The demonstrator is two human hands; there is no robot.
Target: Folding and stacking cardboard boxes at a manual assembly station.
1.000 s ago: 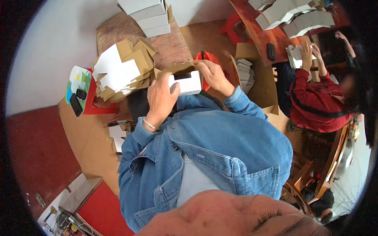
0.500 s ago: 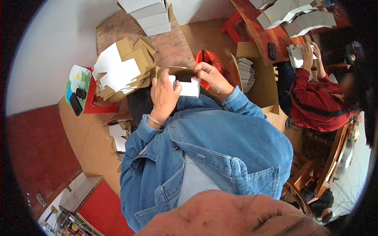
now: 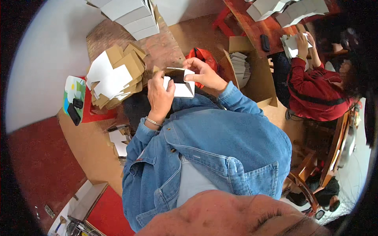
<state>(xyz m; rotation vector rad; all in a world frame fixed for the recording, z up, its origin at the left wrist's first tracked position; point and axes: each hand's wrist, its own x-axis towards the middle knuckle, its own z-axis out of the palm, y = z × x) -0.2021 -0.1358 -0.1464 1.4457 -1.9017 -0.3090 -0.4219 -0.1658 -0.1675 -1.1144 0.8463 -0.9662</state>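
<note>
A small white cardboard box [image 3: 183, 91], brown inside and partly folded up, is held in front of my denim jacket. My left hand [image 3: 159, 94] grips its left end, with the thumb at the front and the fingers behind. At the right end, my right hand [image 3: 206, 76] presses a white side flap between thumb and fingers. The far fingers of both hands are partly hidden by the box. Left of my left hand lies a pile of flat, unfolded box blanks [image 3: 114, 74], white on one face and brown on the other.
Stacked white boxes [image 3: 136, 19] stand on the worn wooden table [image 3: 169, 47]. Past my right hand are a red bag [image 3: 202, 55] and a large open carton [image 3: 260, 74] holding flat pieces. A co-worker in a red jacket [image 3: 319, 92] handles white card at the right. More blanks [image 3: 119, 141] lie low at left.
My right hand has shifted its grip from the box's far right corner onto the right side flap, which now stands up. The whole view has shifted slightly.
</note>
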